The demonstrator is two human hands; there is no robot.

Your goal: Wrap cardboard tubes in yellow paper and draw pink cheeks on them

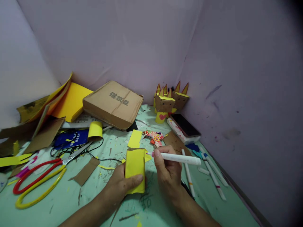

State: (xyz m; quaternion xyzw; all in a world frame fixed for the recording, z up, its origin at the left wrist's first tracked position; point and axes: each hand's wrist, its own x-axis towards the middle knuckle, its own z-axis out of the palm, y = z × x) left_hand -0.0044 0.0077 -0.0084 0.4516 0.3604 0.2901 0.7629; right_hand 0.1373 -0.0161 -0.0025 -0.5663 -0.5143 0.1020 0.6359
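My left hand (125,181) grips a small yellow paper-covered cardboard piece (134,164), thumb across its lower front. Brown cardboard shows along its top edge. In my right hand (167,170) is a white marker pen (181,158), pinched near its pinkish tip. That tip points left, close to the right edge of the yellow piece; I cannot tell whether it touches. Just beyond lie a yellow paper strip (134,138) and a patterned paper cutout (155,137).
Scissors (68,160) with red and yellow handles lie left, near a yellow paper roll (95,130). A cardboard box (113,105) and cardboard figures (165,102) stand at the back. On the right are a phone (185,124) and several markers (214,176), beside the wall.
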